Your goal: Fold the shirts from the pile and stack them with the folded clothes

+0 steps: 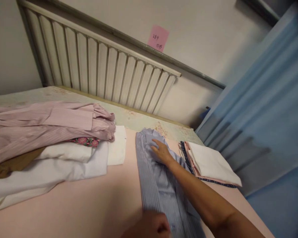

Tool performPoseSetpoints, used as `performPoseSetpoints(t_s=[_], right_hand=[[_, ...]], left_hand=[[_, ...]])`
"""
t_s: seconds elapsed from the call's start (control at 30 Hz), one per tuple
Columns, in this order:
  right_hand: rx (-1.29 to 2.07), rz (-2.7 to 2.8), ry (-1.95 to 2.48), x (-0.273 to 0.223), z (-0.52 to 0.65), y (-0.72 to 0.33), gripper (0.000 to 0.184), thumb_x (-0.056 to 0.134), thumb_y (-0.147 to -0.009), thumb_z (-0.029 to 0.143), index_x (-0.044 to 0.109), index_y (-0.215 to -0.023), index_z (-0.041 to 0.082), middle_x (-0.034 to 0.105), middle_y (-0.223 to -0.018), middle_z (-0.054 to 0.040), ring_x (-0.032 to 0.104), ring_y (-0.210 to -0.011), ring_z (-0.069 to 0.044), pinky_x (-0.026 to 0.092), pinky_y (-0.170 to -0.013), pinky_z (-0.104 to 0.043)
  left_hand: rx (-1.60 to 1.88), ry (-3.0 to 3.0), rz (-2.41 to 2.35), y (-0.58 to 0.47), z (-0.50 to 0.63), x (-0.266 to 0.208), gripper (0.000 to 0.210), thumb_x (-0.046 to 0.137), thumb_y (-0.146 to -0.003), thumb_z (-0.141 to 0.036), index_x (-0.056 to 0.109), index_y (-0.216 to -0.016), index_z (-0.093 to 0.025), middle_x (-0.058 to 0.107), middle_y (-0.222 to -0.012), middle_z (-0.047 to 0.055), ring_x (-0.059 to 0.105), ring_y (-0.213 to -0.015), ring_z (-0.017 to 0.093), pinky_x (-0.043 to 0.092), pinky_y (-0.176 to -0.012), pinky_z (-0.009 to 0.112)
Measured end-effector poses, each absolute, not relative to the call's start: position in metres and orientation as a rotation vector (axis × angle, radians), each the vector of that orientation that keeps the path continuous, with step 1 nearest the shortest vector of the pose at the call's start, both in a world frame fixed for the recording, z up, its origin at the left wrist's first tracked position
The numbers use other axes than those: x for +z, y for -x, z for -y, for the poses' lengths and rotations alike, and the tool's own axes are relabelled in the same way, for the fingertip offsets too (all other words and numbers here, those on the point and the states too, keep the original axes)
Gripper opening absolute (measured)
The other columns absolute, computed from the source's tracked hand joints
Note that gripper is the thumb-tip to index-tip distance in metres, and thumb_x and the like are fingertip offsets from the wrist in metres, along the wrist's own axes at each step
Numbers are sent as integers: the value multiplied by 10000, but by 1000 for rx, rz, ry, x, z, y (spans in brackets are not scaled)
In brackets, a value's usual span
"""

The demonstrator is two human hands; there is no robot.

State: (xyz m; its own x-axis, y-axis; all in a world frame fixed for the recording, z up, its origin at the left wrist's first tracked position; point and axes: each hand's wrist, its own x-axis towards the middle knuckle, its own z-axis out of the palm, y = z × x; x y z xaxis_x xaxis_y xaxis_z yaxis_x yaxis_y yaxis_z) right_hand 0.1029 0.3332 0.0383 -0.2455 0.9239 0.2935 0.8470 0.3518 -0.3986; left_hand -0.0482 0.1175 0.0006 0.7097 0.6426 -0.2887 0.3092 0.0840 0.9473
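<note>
A blue striped shirt lies lengthwise on the pink sheet, partly folded, with wrinkles near its collar end. My right hand rests on the upper part of the shirt, fingers spread and palm down. At the bottom edge of the view, my left hand is blurred and partly cut off, over the lower left side of the shirt. Its fingers look curled, and whatever may be in them is hidden.
Left of the shirt lies a heap of clothes, with a pink striped garment above white garments. A folded stack of cloth sits on the right. Behind are a slatted headboard and a blue curtain.
</note>
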Motion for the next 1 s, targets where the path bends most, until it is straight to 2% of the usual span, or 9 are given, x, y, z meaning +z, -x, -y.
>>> performPoseSetpoints(t_s=[0.07, 0.13, 0.23, 0.37, 0.47, 0.67, 0.9, 1.0], right_hand=[[257, 2081, 1547, 43, -301, -138, 376, 499, -866, 252, 586, -1227, 195, 617, -1251, -79, 561, -1162, -203, 414, -1016, -367], [291, 1996, 1574, 43, -266, -174, 345, 505, -841, 272, 630, -1150, 183, 653, -1182, -89, 604, -1086, -215, 451, -972, -378], [313, 1851, 1654, 35, -215, -222, 301, 504, -796, 287, 666, -1036, 203, 697, -1057, -76, 646, -979, -226, 498, -900, -388], [280, 1707, 1711, 17, -151, -260, 264, 496, -785, 308, 671, -963, 221, 712, -948, -70, 668, -896, -241, 526, -847, -398], [265, 1719, 1728, 5, -110, -264, 249, 509, -794, 285, 666, -980, 234, 704, -966, -73, 663, -901, -241, 534, -839, -399], [187, 1823, 1709, -3, -75, -252, 346, 531, -799, 213, 633, -1126, 259, 657, -1135, -78, 609, -1068, -249, 484, -962, -440], [247, 1877, 1652, 11, -73, -218, 254, 506, -829, 193, 635, -1039, 251, 681, -1012, -60, 637, -958, -222, 520, -873, -391], [344, 2000, 1542, 18, -57, -191, 253, 490, -856, 174, 616, -1062, 252, 667, -1021, -56, 620, -969, -204, 508, -869, -365]], left_hand=[[415, -1550, -977, 52, -126, 6, 140, 431, -871, -257, 547, -805, -214, 551, -670, -37, 544, -580, 118, 377, -534, 238], [614, -1696, -1155, 54, -134, 11, 146, 408, -844, -215, 498, -729, -202, 524, -646, -40, 512, -597, 111, 336, -561, 234], [756, -1866, -1265, 54, -140, 14, 136, 406, -833, -194, 469, -713, -207, 545, -689, -26, 504, -665, 123, 331, -615, 240], [762, -2041, -1240, 49, -140, 6, 149, 362, -847, -162, 484, -781, -215, 576, -805, 8, 525, -740, 148, 370, -690, 263], [733, -2131, -1209, 46, -141, 1, 170, 346, -851, -140, 493, -804, -213, 585, -846, 25, 534, -782, 160, 387, -727, 281], [746, -2145, -1250, 49, -144, 5, 190, 328, -893, -177, 499, -816, -210, 585, -858, 28, 540, -797, 162, 403, -747, 285], [689, -2205, -1217, 51, -143, 1, 200, 336, -896, -183, 514, -809, -211, 591, -813, 12, 551, -758, 161, 385, -697, 274], [664, -2217, -1227, 50, -144, -1, 185, 356, -891, -185, 518, -805, -210, 590, -790, 9, 553, -752, 162, 376, -691, 270]])
